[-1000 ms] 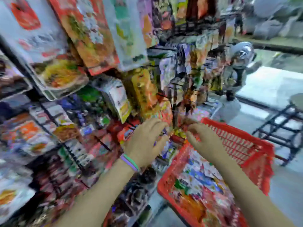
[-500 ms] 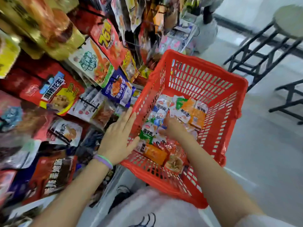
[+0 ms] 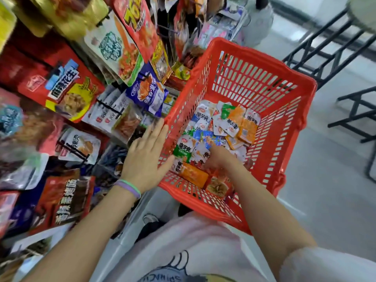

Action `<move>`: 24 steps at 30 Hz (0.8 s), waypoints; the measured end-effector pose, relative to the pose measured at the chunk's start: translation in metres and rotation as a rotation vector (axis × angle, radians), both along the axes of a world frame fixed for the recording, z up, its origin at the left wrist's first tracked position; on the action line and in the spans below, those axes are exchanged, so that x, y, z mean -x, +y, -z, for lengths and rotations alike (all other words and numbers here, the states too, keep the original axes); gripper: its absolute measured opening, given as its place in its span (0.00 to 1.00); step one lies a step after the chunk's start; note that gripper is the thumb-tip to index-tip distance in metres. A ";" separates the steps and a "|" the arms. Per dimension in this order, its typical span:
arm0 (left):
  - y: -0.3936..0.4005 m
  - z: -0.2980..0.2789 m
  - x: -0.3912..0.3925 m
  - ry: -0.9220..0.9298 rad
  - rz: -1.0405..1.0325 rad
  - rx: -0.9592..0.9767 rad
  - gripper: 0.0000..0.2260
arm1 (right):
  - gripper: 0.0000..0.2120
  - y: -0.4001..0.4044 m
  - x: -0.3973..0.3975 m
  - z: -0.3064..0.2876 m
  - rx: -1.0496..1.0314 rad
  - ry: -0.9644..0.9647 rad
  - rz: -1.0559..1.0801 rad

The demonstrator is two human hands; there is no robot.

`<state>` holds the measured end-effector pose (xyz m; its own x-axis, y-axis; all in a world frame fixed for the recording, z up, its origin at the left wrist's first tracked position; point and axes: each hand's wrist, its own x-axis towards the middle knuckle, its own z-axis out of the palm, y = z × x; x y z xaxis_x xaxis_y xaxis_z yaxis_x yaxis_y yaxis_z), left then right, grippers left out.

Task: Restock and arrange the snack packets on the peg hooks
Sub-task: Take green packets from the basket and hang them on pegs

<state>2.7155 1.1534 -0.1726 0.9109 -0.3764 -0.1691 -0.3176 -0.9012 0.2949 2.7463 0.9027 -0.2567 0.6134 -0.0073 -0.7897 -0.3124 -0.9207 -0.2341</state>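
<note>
A red plastic basket (image 3: pixel 264 82) stands right of the rack, with several small snack packets (image 3: pixel 230 127) piled on its floor. My right hand (image 3: pixel 220 157) reaches down into that pile; its fingertips are buried among the packets, so I cannot tell whether they hold one. My left hand (image 3: pixel 145 157) lies flat with straight fingers against the basket's near left wall. Larger snack packets (image 3: pixel 114 49) hang in rows on the peg hooks (image 3: pixel 107 107) at the left.
Black metal frames (image 3: pixel 333 55) stand on the grey floor at the right, beyond the basket. A white rounded object (image 3: pixel 258 19) sits behind the basket's far corner. My pale shirt fills the bottom of the view.
One second ago both hands were up at the hanging packets. The view has dropped to the basket, my right hand has gone into the pile, and my left hand rests on the basket's side.
</note>
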 end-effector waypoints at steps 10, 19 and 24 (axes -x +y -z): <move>0.001 -0.001 0.000 0.044 -0.001 0.042 0.36 | 0.19 -0.008 0.010 -0.010 -0.233 -0.066 0.221; 0.001 -0.003 0.001 0.104 -0.007 0.102 0.36 | 0.10 -0.036 -0.009 -0.072 -0.517 -0.364 0.594; -0.012 -0.037 -0.012 0.189 -0.116 0.207 0.42 | 0.14 -0.050 -0.010 -0.121 -0.729 -0.513 0.759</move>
<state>2.7271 1.1410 -0.1354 0.9096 -0.3160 -0.2699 -0.1383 -0.8426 0.5206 2.7565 0.8530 -0.1353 0.8945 -0.1563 -0.4189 -0.4394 -0.1343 -0.8882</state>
